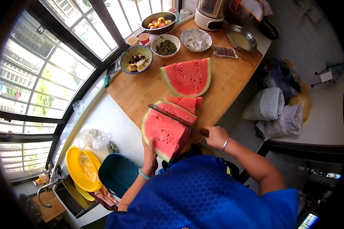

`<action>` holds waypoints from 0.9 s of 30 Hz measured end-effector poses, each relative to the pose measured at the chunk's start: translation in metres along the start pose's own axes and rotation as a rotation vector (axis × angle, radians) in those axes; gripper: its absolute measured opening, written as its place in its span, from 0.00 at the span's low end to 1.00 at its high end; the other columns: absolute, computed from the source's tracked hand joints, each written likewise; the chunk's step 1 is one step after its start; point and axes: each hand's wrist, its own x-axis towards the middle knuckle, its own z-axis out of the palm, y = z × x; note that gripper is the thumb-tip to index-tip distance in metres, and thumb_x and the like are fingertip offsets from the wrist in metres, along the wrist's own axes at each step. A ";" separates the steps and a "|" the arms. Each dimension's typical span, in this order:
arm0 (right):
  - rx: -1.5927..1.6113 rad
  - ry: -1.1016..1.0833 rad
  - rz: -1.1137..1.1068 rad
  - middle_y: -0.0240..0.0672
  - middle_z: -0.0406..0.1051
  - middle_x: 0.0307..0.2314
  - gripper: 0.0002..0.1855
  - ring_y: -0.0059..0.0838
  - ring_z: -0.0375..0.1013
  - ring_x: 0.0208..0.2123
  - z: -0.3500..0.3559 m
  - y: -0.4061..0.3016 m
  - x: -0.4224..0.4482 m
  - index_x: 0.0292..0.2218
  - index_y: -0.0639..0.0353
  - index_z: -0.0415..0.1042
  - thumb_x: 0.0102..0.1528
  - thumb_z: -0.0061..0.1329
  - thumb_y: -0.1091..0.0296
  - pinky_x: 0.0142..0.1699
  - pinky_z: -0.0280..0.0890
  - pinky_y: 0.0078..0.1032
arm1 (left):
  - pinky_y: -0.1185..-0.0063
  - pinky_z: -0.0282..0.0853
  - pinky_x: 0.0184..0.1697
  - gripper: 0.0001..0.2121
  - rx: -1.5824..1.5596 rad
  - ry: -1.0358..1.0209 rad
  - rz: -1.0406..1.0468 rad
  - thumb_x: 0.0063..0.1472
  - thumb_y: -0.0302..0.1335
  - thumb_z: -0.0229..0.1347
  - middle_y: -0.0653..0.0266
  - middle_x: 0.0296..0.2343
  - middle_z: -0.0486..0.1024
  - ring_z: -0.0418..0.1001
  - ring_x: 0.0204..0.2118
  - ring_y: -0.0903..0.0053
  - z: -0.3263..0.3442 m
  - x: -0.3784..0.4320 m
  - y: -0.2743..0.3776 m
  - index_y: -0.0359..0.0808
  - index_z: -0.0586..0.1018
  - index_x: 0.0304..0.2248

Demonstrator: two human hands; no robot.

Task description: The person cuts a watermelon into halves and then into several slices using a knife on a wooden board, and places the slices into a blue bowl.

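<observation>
My right hand [217,138] grips the handle of a kitchen knife [172,116]. Its blade lies across a large cut piece of watermelon [164,131], between that piece and a slice [179,110] on the far side. How deep the edge has gone cannot be told. Against the rind at the near left rests my left hand [150,154], steadying the large piece with the thumb on top. Beyond the slice lie smaller cut pieces [186,102]. Farther back on the wooden board [134,94] is another big watermelon wedge [189,77], flesh side up.
Along the back stand a bowl of apples [158,24], a bowl of dark green food [166,45], a patterned bowl [196,40] and a metal bowl [242,37]. A yellow basin [74,169] and a dark teal basin [117,171] sit left, near the sink [71,197].
</observation>
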 end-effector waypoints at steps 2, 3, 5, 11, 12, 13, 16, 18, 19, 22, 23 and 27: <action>-0.009 -0.027 0.018 0.48 0.72 0.26 0.09 0.49 0.71 0.32 -0.003 -0.004 0.008 0.31 0.57 0.68 0.46 0.46 0.65 0.38 0.66 0.40 | 0.74 0.50 0.58 0.30 -0.044 -0.030 -0.080 0.62 0.38 0.44 0.54 0.54 0.52 0.52 0.56 0.67 -0.008 0.004 0.005 0.35 0.45 0.58; -0.009 -0.029 0.016 0.48 0.72 0.26 0.09 0.49 0.71 0.32 -0.005 -0.007 0.009 0.31 0.57 0.68 0.46 0.46 0.66 0.38 0.66 0.40 | 0.73 0.48 0.58 0.31 0.116 -0.010 -0.030 0.62 0.38 0.43 0.52 0.54 0.52 0.51 0.57 0.66 -0.013 0.009 0.009 0.34 0.44 0.58; -0.007 -0.030 0.016 0.48 0.72 0.26 0.09 0.49 0.71 0.32 -0.008 -0.011 0.010 0.31 0.57 0.69 0.45 0.46 0.66 0.38 0.66 0.40 | 0.72 0.45 0.60 0.31 0.440 0.028 0.068 0.63 0.37 0.43 0.50 0.55 0.50 0.47 0.59 0.65 -0.025 0.022 0.016 0.33 0.42 0.58; -0.053 -0.055 -0.006 0.48 0.72 0.25 0.09 0.49 0.72 0.32 -0.019 -0.023 0.011 0.31 0.58 0.68 0.45 0.46 0.67 0.38 0.66 0.40 | 0.70 0.44 0.61 0.20 1.310 -0.277 0.978 0.64 0.34 0.38 0.50 0.53 0.58 0.49 0.59 0.59 0.041 0.111 0.138 0.30 0.62 0.52; -0.080 -0.064 -0.010 0.48 0.72 0.25 0.10 0.49 0.72 0.31 -0.020 -0.025 0.011 0.31 0.58 0.68 0.45 0.46 0.67 0.37 0.66 0.40 | 0.70 0.45 0.60 0.19 1.462 -0.419 1.019 0.65 0.33 0.37 0.50 0.51 0.61 0.52 0.58 0.59 0.051 0.125 0.142 0.29 0.66 0.49; -0.107 -0.074 -0.014 0.48 0.72 0.25 0.10 0.49 0.72 0.31 -0.020 -0.028 0.011 0.31 0.58 0.68 0.45 0.45 0.67 0.37 0.66 0.40 | 0.69 0.47 0.59 0.18 1.468 -0.527 0.867 0.65 0.34 0.37 0.49 0.49 0.63 0.55 0.56 0.58 0.053 0.133 0.144 0.29 0.68 0.46; -0.124 -0.102 -0.015 0.49 0.72 0.25 0.10 0.49 0.73 0.30 -0.025 -0.035 0.013 0.32 0.60 0.67 0.45 0.45 0.68 0.36 0.67 0.40 | 0.66 0.61 0.50 0.19 1.350 -0.629 0.896 0.64 0.36 0.36 0.46 0.29 0.73 0.68 0.38 0.52 0.052 0.154 0.133 0.30 0.74 0.28; -0.121 -0.122 -0.012 0.50 0.72 0.25 0.11 0.49 0.73 0.30 -0.030 -0.038 0.017 0.33 0.61 0.67 0.45 0.45 0.69 0.35 0.67 0.40 | 0.66 0.63 0.47 0.20 1.391 -0.627 0.653 0.64 0.37 0.36 0.45 0.30 0.73 0.69 0.37 0.52 0.053 0.163 0.135 0.30 0.75 0.29; -0.122 -0.133 -0.008 0.50 0.72 0.24 0.11 0.49 0.73 0.30 -0.033 -0.040 0.019 0.33 0.62 0.67 0.45 0.45 0.69 0.35 0.67 0.40 | 0.66 0.64 0.45 0.21 1.409 -0.623 0.530 0.64 0.37 0.35 0.45 0.30 0.73 0.69 0.37 0.52 0.053 0.167 0.137 0.30 0.76 0.30; -0.178 -0.193 -0.001 0.50 0.72 0.24 0.12 0.49 0.73 0.30 -0.042 -0.054 0.024 0.33 0.64 0.66 0.45 0.44 0.70 0.35 0.67 0.41 | 0.66 0.65 0.42 0.24 1.371 -0.638 0.419 0.65 0.40 0.34 0.44 0.30 0.74 0.70 0.35 0.52 0.033 0.184 0.113 0.30 0.77 0.33; -0.211 -0.212 0.004 0.50 0.72 0.24 0.12 0.49 0.73 0.30 -0.045 -0.056 0.030 0.33 0.64 0.66 0.45 0.45 0.70 0.35 0.67 0.41 | 0.67 0.65 0.42 0.25 1.327 -0.606 0.374 0.65 0.41 0.33 0.44 0.30 0.74 0.71 0.35 0.52 0.023 0.194 0.098 0.30 0.77 0.35; -0.158 -0.264 0.083 0.51 0.72 0.25 0.12 0.49 0.73 0.30 -0.041 -0.049 0.041 0.33 0.64 0.66 0.45 0.45 0.69 0.35 0.67 0.40 | 0.67 0.65 0.40 0.26 1.191 -0.669 0.294 0.64 0.44 0.33 0.45 0.28 0.75 0.72 0.33 0.52 0.037 0.215 0.080 0.31 0.78 0.34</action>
